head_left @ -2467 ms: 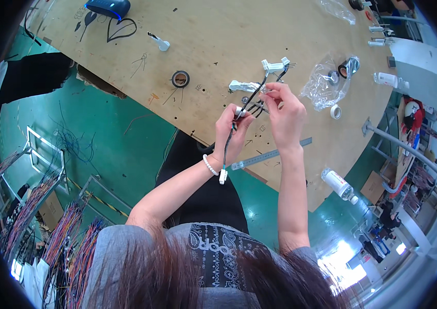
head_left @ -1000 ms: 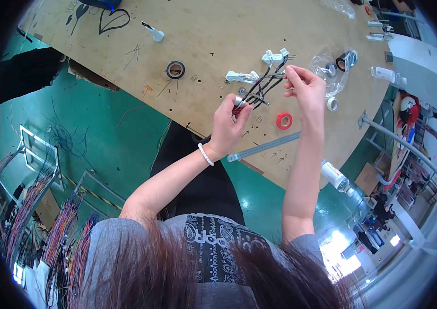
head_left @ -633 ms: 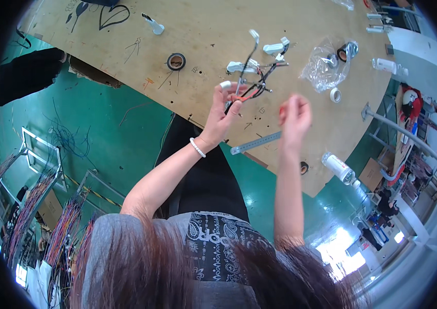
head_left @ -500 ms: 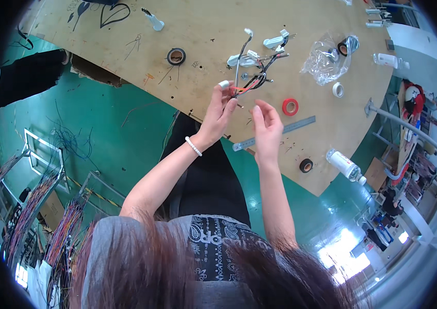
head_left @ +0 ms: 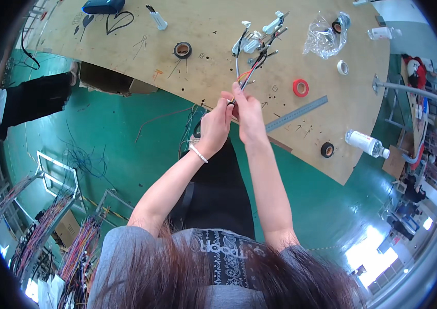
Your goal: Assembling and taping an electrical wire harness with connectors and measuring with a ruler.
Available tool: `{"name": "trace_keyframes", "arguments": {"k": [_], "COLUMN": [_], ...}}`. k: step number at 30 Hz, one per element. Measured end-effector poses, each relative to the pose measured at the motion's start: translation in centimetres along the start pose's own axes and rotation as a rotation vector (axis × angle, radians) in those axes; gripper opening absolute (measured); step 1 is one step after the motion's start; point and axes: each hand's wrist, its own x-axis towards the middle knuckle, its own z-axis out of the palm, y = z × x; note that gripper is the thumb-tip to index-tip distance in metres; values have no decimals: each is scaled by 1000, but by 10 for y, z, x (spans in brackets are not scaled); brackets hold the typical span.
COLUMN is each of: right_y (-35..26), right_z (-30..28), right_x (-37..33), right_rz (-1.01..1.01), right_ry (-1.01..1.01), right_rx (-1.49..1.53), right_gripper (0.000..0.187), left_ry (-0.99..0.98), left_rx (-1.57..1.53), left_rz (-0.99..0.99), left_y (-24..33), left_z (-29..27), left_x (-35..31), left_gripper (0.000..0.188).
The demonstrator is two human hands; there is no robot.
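Observation:
A bundle of black, white, red and orange wires (head_left: 253,69) runs from my hands up toward white fixtures (head_left: 252,42) on the wooden table. Low on the bundle, the fingers of my left hand (head_left: 215,127) are closed around it, with a small dark piece at the fingertips that I cannot make out. My right hand (head_left: 250,117) is beside the left, touching it, its thumb and fingers pinching the wires just above. Another white fixture (head_left: 273,24) stands behind, with wire ends across it. The lower wire ends are hidden by my fingers.
On the table (head_left: 203,31) lie a black tape roll (head_left: 182,50), a red tape roll (head_left: 300,87), a white tape roll (head_left: 342,67), a steel ruler (head_left: 296,114) and a plastic bag (head_left: 324,38). A bottle (head_left: 366,143) lies by the right edge. Wire racks (head_left: 43,226) stand at left.
My right hand has moved left and up onto the wires, beside my left hand. The left hand has come slightly lower along the bundle. The whole view has shifted a little.

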Motion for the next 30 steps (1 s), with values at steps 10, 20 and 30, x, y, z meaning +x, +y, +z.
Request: {"name": "trace_keyframes", "arguments": {"k": [10, 20, 30], "right_y": [49, 73, -121], "right_z": [20, 15, -35], "right_x": [-5, 6, -50], "right_rz": [-359, -375, -545], "right_ry": [110, 25, 54], "right_rx": [68, -45, -411], "right_gripper": [37, 37, 25], "left_ry": [-201, 130, 28], "left_rx": [-114, -360, -776], "left_rz": [-43, 42, -89], "left_y": [-21, 15, 84], "left_z": [-27, -11, -15], "left_x": [-31, 133, 84], "left_gripper": [24, 22, 19]}}
